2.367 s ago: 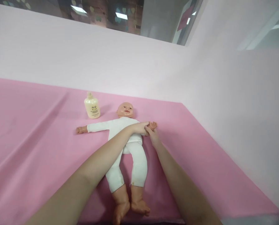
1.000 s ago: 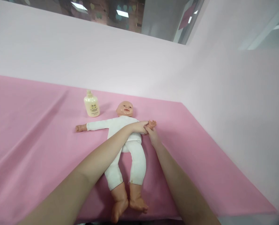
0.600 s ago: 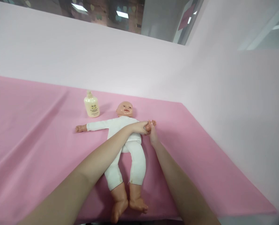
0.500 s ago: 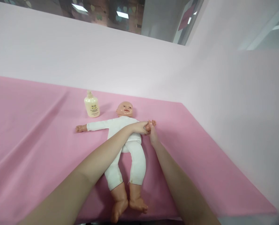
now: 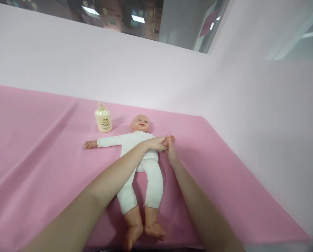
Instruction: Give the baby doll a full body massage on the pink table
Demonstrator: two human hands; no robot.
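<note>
A baby doll (image 5: 154, 175) with a white cloth body lies on its back, its bare plastic feet toward me. My left hand (image 5: 158, 143) reaches across the doll's torso and is closed around the wrist of its arm on the right side. Close against it, my right hand (image 5: 172, 151) grips the same small doll hand, thumb on top. The doll's fingers poke out beyond my hands. My own fingertips are mostly hidden under the doll's hand. The doll's other arm stretches out flat to the left.
A pale yellow lotion bottle (image 5: 103, 119) stands upright left of the doll's head. Pink cloth (image 5: 219, 182) covers the table, with a long fold at left. White walls (image 5: 135, 70) rise behind and to the right, with a window (image 5: 135, 21) above.
Both hands stay on the doll's hand, with only a very slight shift of the right thumb. The view has tilted a little; the doll and bottle lie as before.
</note>
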